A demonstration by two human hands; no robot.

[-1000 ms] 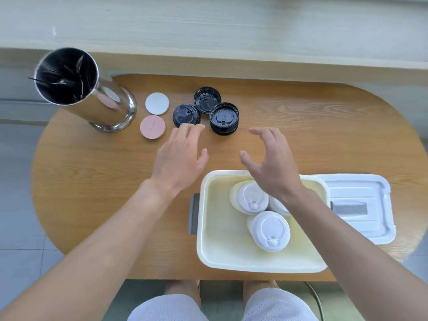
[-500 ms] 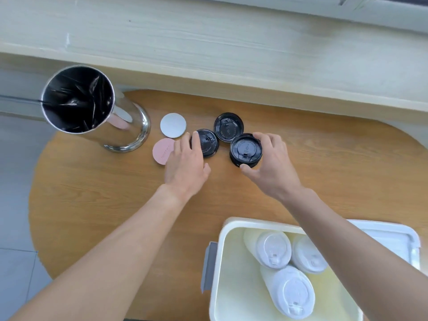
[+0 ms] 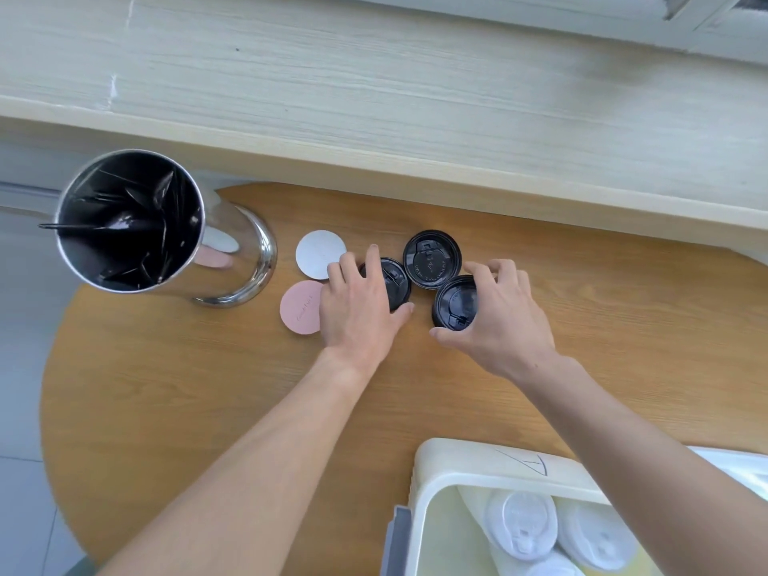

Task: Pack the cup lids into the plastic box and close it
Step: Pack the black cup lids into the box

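Three stacks of black cup lids lie together at the back of the round wooden table. My left hand [image 3: 360,306] curls its fingers and thumb round the left stack [image 3: 392,284]. My right hand [image 3: 500,318] grips the nearest stack [image 3: 455,303] between thumb and fingers. The third black stack [image 3: 432,259] sits untouched just behind them. At the bottom right the cream plastic box [image 3: 461,461] stands open with several stacks of white cup lids [image 3: 521,523] lying in it.
A tall steel bin [image 3: 232,259] with a black liner stands at the back left. A white disc [image 3: 318,253] and a pink disc [image 3: 300,307] lie beside my left hand. A pale wooden ledge [image 3: 374,97] runs behind the table.
Both hands reached away from the box to the black lids and have closed round one stack each. The view has moved forward, so the box now sits at the bottom right corner.
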